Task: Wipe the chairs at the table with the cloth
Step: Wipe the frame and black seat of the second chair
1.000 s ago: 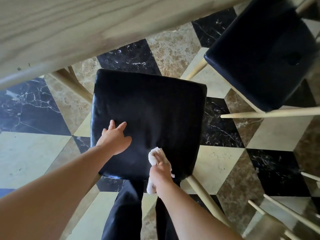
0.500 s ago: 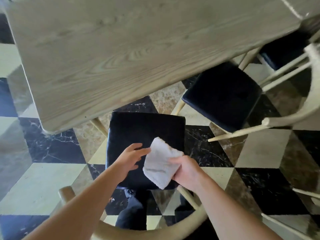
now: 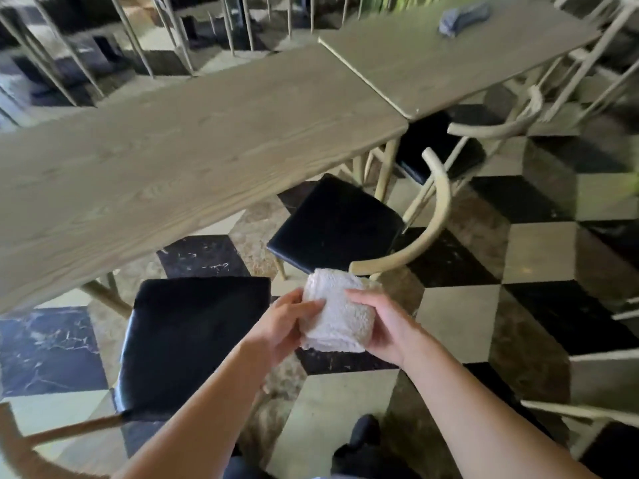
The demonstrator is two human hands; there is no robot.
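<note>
— What sort of place is this?

— A café or restaurant dining room, by the look of it. Two pale wooden desks (image 3: 193, 150) stand pushed end to end, with matching bentwood chairs (image 3: 335, 224) on black padded seats tucked along them.

— Anything else?

— A polished marble floor (image 3: 460, 316) in a black, cream and brown cube pattern, and more chair backs (image 3: 145, 36) beyond.

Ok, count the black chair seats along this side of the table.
3: the nearest seat at lower left, the middle seat beyond the cloth, and the far seat partly under the table. Others may be hidden.
</note>
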